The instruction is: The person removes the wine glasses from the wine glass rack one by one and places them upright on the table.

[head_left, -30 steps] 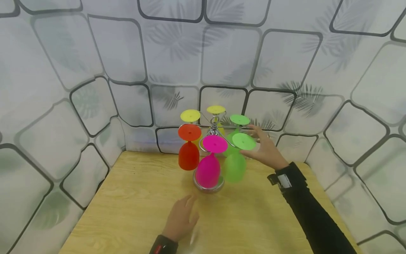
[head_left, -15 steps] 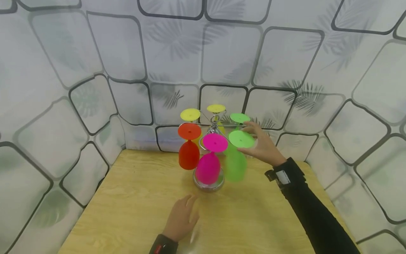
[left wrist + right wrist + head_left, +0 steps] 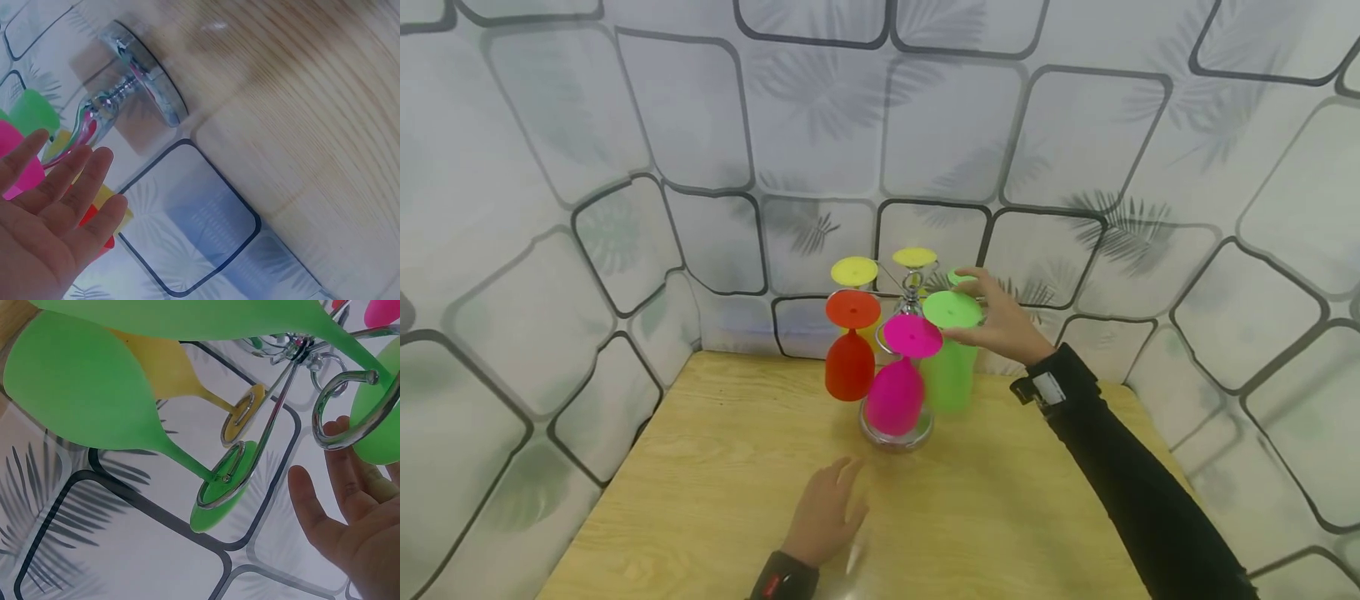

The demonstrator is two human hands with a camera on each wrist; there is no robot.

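Observation:
My right hand [image 3: 996, 312] holds a light green goblet [image 3: 952, 310] by the edge of its foot, thumb on the near side and fingers on the far side. The goblet hangs bowl down at a chrome rack; in the right wrist view a metal hook [image 3: 334, 440] lies around its stem, beneath the foot. Partly behind my fingers is a second green goblet [image 3: 81, 381], hung upside down. A magenta goblet [image 3: 895, 396] hangs just left of the one I hold. My left hand [image 3: 826, 512] is over the table front with fingers extended, holding nothing.
A red goblet [image 3: 850, 367] and two yellow goblets [image 3: 854, 271] hang on the rack's left and back. The round chrome base [image 3: 895, 442] stands on the wooden table [image 3: 722, 467]. Patterned cloth walls [image 3: 820, 167] enclose the back and sides.
My right hand has moved left and slightly back, bringing the light green goblet's foot closer to the rack's middle, beside the magenta one. The left hand has hardly moved.

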